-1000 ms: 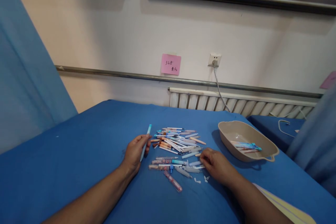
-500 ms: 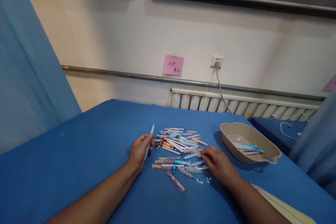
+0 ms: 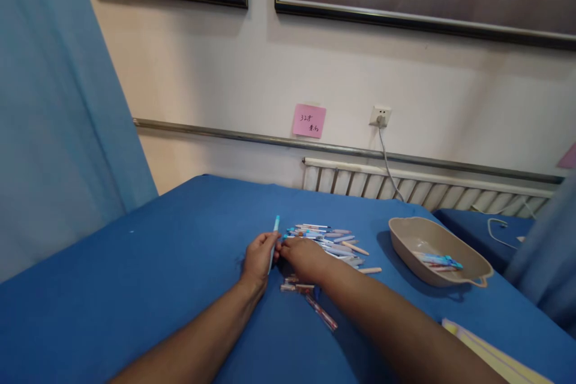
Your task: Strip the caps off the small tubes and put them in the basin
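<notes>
My left hand [image 3: 260, 259] is closed around a slim pen [image 3: 276, 225] with a light-blue end, held nearly upright just left of the pile. My right hand [image 3: 302, 255] has its fingers bent together right beside the left fingers; whatever is in them is hidden. Under and behind the right hand lies a pile of pens and pen parts [image 3: 335, 246] in white, pale blue, grey and peach. One peach-coloured piece [image 3: 369, 270] pokes out past the right forearm. Nearer to me is a clear, red-patterned pen barrel [image 3: 321, 313]. The right forearm covers part of the pile.
A beige basin [image 3: 405, 249] with several blue-topped pens [image 3: 438, 261] in it stands to the right on the blue-covered table [image 3: 189, 240]. Yellowish striped paper or cloth [image 3: 486, 351] lies at the front right. Behind are a radiator [image 3: 360, 183] and a plugged-in cable [image 3: 389, 165].
My right hand has swung left from the pile's right side to meet the left hand. A peach piece now lies at the right. My left hand still holds the pen. The view has shifted slightly.
</notes>
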`<state>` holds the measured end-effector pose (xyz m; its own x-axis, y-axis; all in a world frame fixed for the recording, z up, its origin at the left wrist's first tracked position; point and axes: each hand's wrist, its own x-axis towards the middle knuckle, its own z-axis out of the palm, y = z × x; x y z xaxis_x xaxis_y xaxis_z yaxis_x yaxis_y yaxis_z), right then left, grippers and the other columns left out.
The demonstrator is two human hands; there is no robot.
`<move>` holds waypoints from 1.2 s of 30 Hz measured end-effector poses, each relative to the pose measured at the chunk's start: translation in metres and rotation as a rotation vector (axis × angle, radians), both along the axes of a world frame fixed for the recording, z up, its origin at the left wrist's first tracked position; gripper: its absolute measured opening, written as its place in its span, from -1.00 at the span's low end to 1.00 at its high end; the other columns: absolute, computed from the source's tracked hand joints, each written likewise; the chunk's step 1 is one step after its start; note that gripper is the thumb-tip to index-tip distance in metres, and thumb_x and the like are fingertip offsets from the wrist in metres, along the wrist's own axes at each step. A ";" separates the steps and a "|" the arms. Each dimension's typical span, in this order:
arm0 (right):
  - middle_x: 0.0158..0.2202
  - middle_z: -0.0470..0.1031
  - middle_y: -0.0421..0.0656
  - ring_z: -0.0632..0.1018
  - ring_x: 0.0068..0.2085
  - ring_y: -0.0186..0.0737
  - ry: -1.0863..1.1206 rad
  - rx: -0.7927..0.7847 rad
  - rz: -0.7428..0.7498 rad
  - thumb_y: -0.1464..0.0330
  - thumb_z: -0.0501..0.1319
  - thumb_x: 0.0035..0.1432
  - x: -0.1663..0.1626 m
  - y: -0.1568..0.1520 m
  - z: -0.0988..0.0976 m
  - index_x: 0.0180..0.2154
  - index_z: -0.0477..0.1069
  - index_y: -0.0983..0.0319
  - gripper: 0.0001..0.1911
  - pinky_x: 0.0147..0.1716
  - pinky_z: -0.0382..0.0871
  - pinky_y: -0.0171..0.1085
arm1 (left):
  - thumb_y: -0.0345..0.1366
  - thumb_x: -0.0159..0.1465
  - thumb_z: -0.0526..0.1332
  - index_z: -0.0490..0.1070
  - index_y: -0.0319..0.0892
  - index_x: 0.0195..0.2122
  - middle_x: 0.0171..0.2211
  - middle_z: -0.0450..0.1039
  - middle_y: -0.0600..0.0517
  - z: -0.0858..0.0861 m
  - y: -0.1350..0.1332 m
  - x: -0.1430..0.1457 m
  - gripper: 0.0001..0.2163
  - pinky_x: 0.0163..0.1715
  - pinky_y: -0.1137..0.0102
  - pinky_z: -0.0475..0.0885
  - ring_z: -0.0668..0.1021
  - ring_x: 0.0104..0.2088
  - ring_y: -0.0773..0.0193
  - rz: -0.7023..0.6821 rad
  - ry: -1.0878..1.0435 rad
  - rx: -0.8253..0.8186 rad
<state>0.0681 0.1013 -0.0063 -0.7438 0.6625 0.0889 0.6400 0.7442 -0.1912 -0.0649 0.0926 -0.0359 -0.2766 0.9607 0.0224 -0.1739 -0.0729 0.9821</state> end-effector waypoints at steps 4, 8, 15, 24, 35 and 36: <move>-0.16 0.45 0.07 0.47 -0.09 0.00 0.025 -0.010 -0.025 0.58 0.13 0.03 -0.005 0.009 -0.007 -0.13 0.40 0.32 -0.69 -0.03 0.25 -0.06 | -0.04 -0.03 0.25 0.35 -0.21 -0.53 -0.68 0.31 0.16 -0.002 0.001 0.000 -0.70 -0.69 0.55 0.17 0.31 -0.71 0.45 0.001 0.006 -0.003; -0.20 0.45 0.03 0.48 -0.13 -0.02 0.186 -0.059 -0.090 0.58 0.15 -0.01 0.002 0.010 -0.018 -0.21 0.41 0.31 -0.73 -0.09 0.28 -0.09 | -0.02 -0.03 0.26 0.35 -0.20 -0.52 -0.67 0.32 0.17 -0.001 0.000 0.001 -0.68 -0.69 0.54 0.16 0.30 -0.72 0.46 -0.007 0.015 -0.004; -0.36 0.43 -0.19 0.51 -0.34 -0.26 0.698 -0.208 -0.320 0.44 0.01 0.18 0.031 -0.007 -0.030 -0.13 0.26 0.22 -0.79 -0.34 0.40 -0.27 | -0.01 0.00 0.25 0.34 -0.20 -0.53 -0.68 0.29 0.18 0.010 -0.011 0.006 -0.68 -0.72 0.56 0.12 0.28 -0.73 0.46 -0.104 0.080 0.013; -0.53 0.41 -0.27 0.40 -0.57 -0.45 1.657 -0.993 -0.512 0.24 0.44 -0.15 0.113 -0.068 -0.030 -0.32 0.38 0.27 -0.62 -0.60 0.26 -0.47 | -0.06 0.09 0.26 0.36 -0.20 -0.47 -0.69 0.31 0.16 0.014 -0.062 0.055 -0.72 -0.70 0.55 0.16 0.35 -0.72 0.42 -0.689 0.315 -0.016; -0.47 0.48 -0.23 0.48 -0.51 -0.40 1.644 -1.015 -0.370 0.24 0.43 -0.13 0.120 -0.066 -0.037 -0.28 0.44 0.25 -0.64 -0.53 0.32 -0.43 | -0.07 0.16 0.21 0.36 -0.19 -0.40 -0.67 0.31 0.15 0.003 -0.058 0.058 -0.74 -0.68 0.54 0.14 0.53 -0.60 0.28 -0.777 0.380 -0.079; -0.46 0.50 -0.21 0.49 -0.50 -0.38 1.631 -0.995 -0.375 0.23 0.43 -0.13 0.120 -0.066 -0.038 -0.28 0.44 0.25 -0.63 -0.52 0.33 -0.41 | -0.07 0.15 0.22 0.36 -0.19 -0.40 -0.66 0.31 0.16 0.003 -0.057 0.058 -0.74 -0.68 0.54 0.13 0.54 -0.60 0.28 -0.786 0.372 -0.086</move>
<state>0.1881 0.0349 -0.0445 -0.1803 0.9836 -0.0100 -0.4833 -0.0974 -0.8700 -0.0074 0.0354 -0.0325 0.4782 0.8724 -0.1015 0.1898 0.0102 0.9818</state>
